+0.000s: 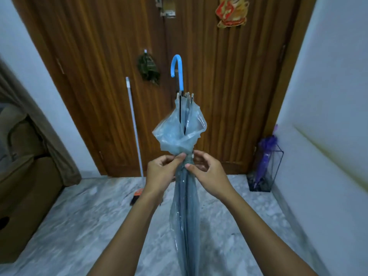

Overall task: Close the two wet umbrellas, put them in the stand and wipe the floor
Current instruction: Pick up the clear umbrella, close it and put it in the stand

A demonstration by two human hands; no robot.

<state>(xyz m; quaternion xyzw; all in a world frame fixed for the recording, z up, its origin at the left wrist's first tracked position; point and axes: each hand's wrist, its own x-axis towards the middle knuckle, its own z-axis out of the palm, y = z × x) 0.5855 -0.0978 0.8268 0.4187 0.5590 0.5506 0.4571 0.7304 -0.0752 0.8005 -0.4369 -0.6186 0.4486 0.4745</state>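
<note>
A folded clear blue umbrella (184, 196) stands upright mid-floor, curved blue handle on top, while a closed purple umbrella (265, 156) leans in the wire stand (278, 168) at the floor's far right corner.

**Strap being fastened on the clear blue umbrella**

Both hands meet at the folded umbrella (184, 206), handle up; left hand (162, 174) pinches the strap at its waist; right hand (209, 176) pinches beside it; a purple umbrella (265, 156) stands in the wire stand (278, 168) by the door (219, 86); marble floor (79, 226) below.
</note>
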